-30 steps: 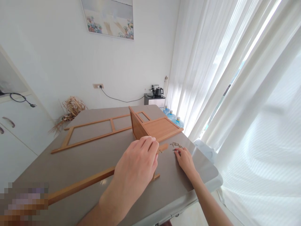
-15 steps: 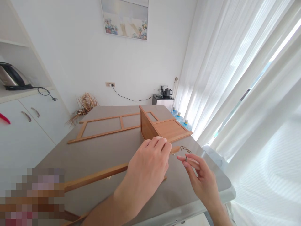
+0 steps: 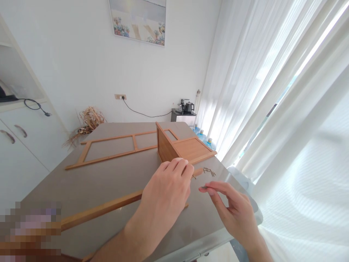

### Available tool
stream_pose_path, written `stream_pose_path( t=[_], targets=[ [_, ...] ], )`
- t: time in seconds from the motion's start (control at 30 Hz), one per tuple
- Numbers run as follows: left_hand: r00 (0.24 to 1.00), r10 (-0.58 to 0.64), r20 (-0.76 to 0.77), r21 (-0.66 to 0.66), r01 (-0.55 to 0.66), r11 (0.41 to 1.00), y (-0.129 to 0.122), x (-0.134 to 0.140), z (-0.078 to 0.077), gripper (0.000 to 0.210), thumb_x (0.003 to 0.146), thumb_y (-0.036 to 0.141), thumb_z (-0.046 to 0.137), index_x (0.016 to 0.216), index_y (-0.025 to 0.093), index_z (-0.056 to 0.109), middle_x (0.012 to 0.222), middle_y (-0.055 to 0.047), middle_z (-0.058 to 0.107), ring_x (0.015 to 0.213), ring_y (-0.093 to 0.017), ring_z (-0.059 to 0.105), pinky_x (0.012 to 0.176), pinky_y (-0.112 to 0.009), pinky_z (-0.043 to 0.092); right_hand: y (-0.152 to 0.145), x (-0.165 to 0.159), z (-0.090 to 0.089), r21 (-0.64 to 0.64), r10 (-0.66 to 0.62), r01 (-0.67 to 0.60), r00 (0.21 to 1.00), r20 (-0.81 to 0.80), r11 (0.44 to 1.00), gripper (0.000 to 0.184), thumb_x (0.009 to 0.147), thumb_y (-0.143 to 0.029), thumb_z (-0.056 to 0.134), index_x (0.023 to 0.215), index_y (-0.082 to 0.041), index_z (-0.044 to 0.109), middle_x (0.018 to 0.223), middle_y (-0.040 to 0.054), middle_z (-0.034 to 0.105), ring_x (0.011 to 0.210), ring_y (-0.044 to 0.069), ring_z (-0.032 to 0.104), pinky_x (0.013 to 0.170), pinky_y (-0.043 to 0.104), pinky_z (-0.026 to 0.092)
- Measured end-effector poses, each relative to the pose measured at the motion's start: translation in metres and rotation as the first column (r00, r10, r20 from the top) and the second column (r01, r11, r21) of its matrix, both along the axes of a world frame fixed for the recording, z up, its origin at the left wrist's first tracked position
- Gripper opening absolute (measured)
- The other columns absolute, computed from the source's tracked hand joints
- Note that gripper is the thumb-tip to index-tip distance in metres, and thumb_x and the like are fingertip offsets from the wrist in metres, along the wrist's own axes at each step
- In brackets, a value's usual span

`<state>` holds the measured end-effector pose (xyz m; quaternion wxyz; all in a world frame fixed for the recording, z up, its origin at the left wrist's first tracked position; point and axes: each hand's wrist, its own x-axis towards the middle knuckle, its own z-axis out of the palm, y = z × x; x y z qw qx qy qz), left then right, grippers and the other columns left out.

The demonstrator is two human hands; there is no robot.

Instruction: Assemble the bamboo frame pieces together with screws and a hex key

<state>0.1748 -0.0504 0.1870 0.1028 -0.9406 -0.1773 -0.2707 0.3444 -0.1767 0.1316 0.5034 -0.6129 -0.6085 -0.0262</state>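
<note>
My left hand (image 3: 167, 189) is closed over the right end of a wooden frame (image 3: 103, 209); its fingertips are hidden behind the knuckles. A small screw (image 3: 194, 177) shows just beyond those fingers. To the right, my right hand (image 3: 231, 205) pinches a small thin grey metal piece (image 3: 204, 187) between thumb and fingers, apart from the frame. Several loose screws (image 3: 209, 171) lie on the grey table (image 3: 131, 174) beyond my right hand. Behind my left hand, a wooden panel (image 3: 165, 145) stands upright, joined to a wooden piece (image 3: 192, 147) lying flat.
A slatless wooden frame (image 3: 109, 160) lies flat at the back left. Pixelation covers the lower left corner. White curtains (image 3: 294, 156) hang beyond the right table edge, with water bottles (image 3: 201, 135) on the floor. Dried stalks (image 3: 91, 122) are beyond the back left corner.
The view has shifted, sliding the scene leftward. In my right hand the small metal piece has tilted from upright to nearly flat. My left hand keeps its hold on the frame.
</note>
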Motion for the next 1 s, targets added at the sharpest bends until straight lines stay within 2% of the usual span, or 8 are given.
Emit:
stream_pose_path(
  t=[0.1,0.27,0.4,0.5,0.9,1.0],
  targets=[
    [1.0,0.001,-0.001,-0.007,-0.001,1.0,0.0,0.0,0.0,0.026,0.093,0.01,0.057,0.117,0.018,0.056,0.115,-0.008,0.066,0.105,-0.025,0.064,0.086,-0.044,0.057,0.006,0.0,0.001,0.024,-0.017,0.018,0.999,-0.028,1.0,0.019,0.104,-0.02,0.048,0.114,-0.028,0.063,0.086,-0.0008,0.069,0.077,0.012,0.067,0.068,0.022,0.055],
    [1.0,0.004,-0.01,-0.028,-0.004,1.0,0.0,0.001,0.001,0.022,0.093,0.009,0.055,0.114,0.017,0.056,0.116,-0.008,0.067,0.107,-0.026,0.065,0.088,-0.044,0.057,0.013,-0.007,0.005,-0.022,-0.1,0.1,0.994,-0.035,0.995,0.028,0.105,-0.02,0.037,0.099,-0.025,0.064,0.079,0.0001,0.056,0.068,0.013,0.055,0.059,0.025,0.046],
    [1.0,0.005,0.002,-0.013,-0.005,1.0,-0.001,0.0,0.001,0.022,0.094,0.01,0.055,0.114,0.018,0.056,0.117,-0.009,0.067,0.107,-0.027,0.066,0.087,-0.045,0.057,0.02,-0.018,0.008,-0.013,-0.145,0.145,0.989,-0.004,0.989,0.015,0.102,-0.025,0.049,0.105,-0.025,0.063,0.081,0.0002,0.056,0.062,0.013,0.05,0.055,0.026,0.042],
    [1.0,0.003,0.001,-0.006,-0.003,1.0,-0.001,0.0,0.002,0.023,0.094,0.009,0.054,0.115,0.018,0.056,0.119,-0.009,0.067,0.107,-0.027,0.067,0.086,-0.045,0.058,0.026,-0.022,0.006,0.004,-0.133,0.133,0.991,0.034,0.991,0.008,0.101,-0.026,0.056,0.101,-0.025,0.063,0.077,-0.001,0.055,0.062,0.013,0.048,0.056,0.026,0.043],
    [1.0,-0.015,-0.001,-0.03,0.015,0.999,0.0,-0.001,0.003,0.021,0.098,0.013,0.053,0.118,0.018,0.055,0.122,-0.009,0.067,0.112,-0.027,0.065,0.089,-0.045,0.057,0.029,-0.018,0.004,0.01,-0.091,0.091,0.996,0.0,0.996,0.007,0.101,-0.024,0.058,0.096,-0.025,0.063,0.081,-0.0005,0.057,0.064,0.012,0.047,0.058,0.025,0.044],
    [1.0,-0.015,-0.02,-0.036,0.014,0.999,-0.001,-0.001,0.004,0.02,0.098,0.013,0.053,0.118,0.018,0.054,0.121,-0.01,0.067,0.113,-0.027,0.065,0.091,-0.045,0.056,0.029,-0.018,0.001,0.006,-0.091,0.091,0.996,-0.016,0.996,0.007,0.1,-0.025,0.059,0.096,-0.025,0.064,0.081,0.0001,0.056,0.064,0.012,0.048,0.053,0.023,0.043]
  ],
)
